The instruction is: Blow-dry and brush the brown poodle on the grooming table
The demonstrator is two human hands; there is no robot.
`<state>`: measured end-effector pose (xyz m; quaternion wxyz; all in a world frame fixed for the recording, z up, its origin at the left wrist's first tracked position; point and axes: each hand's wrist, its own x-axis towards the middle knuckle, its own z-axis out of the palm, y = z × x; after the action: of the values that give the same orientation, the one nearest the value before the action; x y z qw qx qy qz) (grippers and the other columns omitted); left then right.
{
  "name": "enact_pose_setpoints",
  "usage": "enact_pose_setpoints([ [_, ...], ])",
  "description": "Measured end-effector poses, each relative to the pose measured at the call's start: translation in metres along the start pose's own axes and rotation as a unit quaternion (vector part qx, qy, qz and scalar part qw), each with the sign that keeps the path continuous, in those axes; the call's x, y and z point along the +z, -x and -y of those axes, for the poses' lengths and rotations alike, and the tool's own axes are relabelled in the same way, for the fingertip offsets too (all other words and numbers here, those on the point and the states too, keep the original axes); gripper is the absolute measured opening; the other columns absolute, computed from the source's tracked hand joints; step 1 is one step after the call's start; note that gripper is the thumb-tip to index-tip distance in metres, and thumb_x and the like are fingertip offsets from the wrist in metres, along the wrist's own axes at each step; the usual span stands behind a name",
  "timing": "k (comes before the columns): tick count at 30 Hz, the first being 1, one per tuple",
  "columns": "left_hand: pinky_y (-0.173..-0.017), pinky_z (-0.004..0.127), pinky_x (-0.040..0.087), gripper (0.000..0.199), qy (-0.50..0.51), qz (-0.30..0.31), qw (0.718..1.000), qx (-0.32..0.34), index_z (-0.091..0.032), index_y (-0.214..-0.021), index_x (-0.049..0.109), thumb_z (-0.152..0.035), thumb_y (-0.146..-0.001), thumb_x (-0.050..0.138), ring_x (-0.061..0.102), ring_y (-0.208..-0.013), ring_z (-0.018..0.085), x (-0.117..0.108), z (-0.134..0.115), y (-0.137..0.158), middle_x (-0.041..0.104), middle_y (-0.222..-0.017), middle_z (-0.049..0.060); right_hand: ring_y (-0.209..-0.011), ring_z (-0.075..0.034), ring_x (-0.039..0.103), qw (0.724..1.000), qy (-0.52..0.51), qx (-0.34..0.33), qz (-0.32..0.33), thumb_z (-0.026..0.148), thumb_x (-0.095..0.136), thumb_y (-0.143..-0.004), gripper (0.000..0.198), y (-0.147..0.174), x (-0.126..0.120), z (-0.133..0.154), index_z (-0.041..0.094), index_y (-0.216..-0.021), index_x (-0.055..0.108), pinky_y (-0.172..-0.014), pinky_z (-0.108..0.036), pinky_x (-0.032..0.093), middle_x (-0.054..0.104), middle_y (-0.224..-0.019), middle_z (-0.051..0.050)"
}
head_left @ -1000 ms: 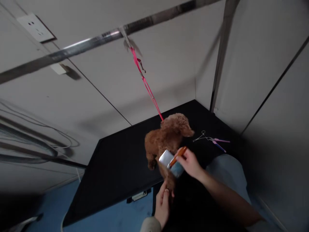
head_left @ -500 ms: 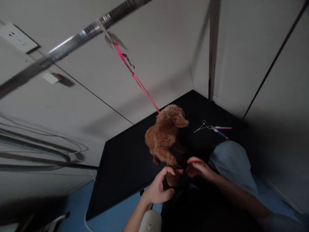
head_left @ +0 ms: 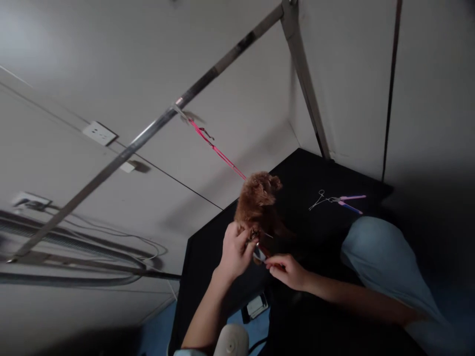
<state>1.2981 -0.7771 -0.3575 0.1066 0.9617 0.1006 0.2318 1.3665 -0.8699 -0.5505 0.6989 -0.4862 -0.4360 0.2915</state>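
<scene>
A curly brown dog (head_left: 256,198) is on a black table, with a pink leash (head_left: 224,157) running up from its neck. My left hand (head_left: 234,252) is closed around one of its front paws (head_left: 254,233). Pinched in the fingers of my right hand (head_left: 291,272) is a small tool with a shiny pale end (head_left: 260,253), right beside that paw. The tool's exact kind is too small and dark to make out. Farther right on the table lie thin metal forceps (head_left: 316,201) and a plier-type nail clipper (head_left: 351,203) with pink and blue handles.
A metal bar (head_left: 156,124) crosses above the black table (head_left: 297,170) and carries the leash. My light-blue-clothed knee (head_left: 374,242) is at the right. A grey hose (head_left: 89,245) and cables run along the wall at left. Below is a rounded white object (head_left: 232,341).
My left hand has risen and closed on the dog's paw. My right hand has moved in beside it, now showing a small tool. The dog's head has turned, and the view has shifted.
</scene>
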Motion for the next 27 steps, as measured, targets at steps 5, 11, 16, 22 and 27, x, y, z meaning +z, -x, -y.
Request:
enact_pose_setpoints([
  [5, -0.080, 0.033, 0.051, 0.039, 0.250, -0.069, 0.954, -0.150, -0.012, -0.099, 0.071, -0.046, -0.084, 0.057, 0.064, -0.086, 0.022, -0.007, 0.008, -0.010, 0.071, -0.092, 0.010, -0.052, -0.011, 0.057, 0.994, -0.060, 0.096, -0.005, 0.033, 0.058, -0.080, 0.026, -0.010, 0.004, 0.002, 0.015, -0.094, 0.070, -0.050, -0.024, 0.047, 0.070, -0.076, -0.004],
  [11, -0.071, 0.030, 0.052, 0.042, 0.353, -0.121, 0.901, -0.221, -0.011, -0.079, 0.073, -0.052, -0.071, 0.072, 0.065, -0.069, 0.020, -0.033, 0.007, -0.013, 0.071, -0.072, 0.007, -0.065, -0.011, 0.060, 0.991, -0.111, -0.015, 0.070, 0.032, 0.054, -0.084, 0.018, -0.035, 0.012, 0.030, 0.019, -0.094, 0.057, -0.062, -0.025, 0.049, 0.068, -0.089, -0.003],
  [16, -0.070, 0.032, 0.052, 0.047, 0.394, -0.175, 0.870, -0.239, -0.009, -0.080, 0.073, -0.054, -0.066, 0.075, 0.066, -0.068, 0.021, -0.053, 0.010, -0.009, 0.072, -0.072, 0.009, -0.056, -0.011, 0.050, 0.990, -0.101, 0.007, 0.098, 0.040, 0.060, -0.078, 0.024, -0.063, 0.014, 0.058, 0.022, -0.092, 0.051, -0.053, -0.022, 0.040, 0.053, -0.066, 0.006],
  [22, -0.069, 0.034, 0.052, 0.049, 0.460, -0.196, 0.821, -0.276, -0.007, -0.081, 0.075, -0.052, -0.061, 0.079, 0.068, -0.067, 0.024, -0.076, 0.014, -0.003, 0.072, -0.069, 0.011, -0.053, -0.010, 0.041, 0.983, -0.073, -0.061, 0.158, 0.048, 0.050, -0.086, 0.031, -0.086, 0.017, 0.095, 0.020, -0.073, 0.049, -0.054, -0.023, 0.034, 0.046, -0.056, 0.006],
  [27, -0.071, 0.034, 0.052, 0.047, 0.473, -0.186, 0.820, -0.263, -0.006, -0.081, 0.076, -0.050, -0.064, 0.078, 0.069, -0.068, 0.024, -0.091, 0.021, 0.007, 0.073, -0.073, 0.014, -0.047, -0.010, 0.041, 0.985, -0.042, -0.005, 0.166, 0.050, 0.046, -0.087, 0.040, -0.092, 0.025, 0.113, 0.021, -0.060, 0.045, -0.052, -0.024, 0.034, 0.046, -0.048, 0.005],
])
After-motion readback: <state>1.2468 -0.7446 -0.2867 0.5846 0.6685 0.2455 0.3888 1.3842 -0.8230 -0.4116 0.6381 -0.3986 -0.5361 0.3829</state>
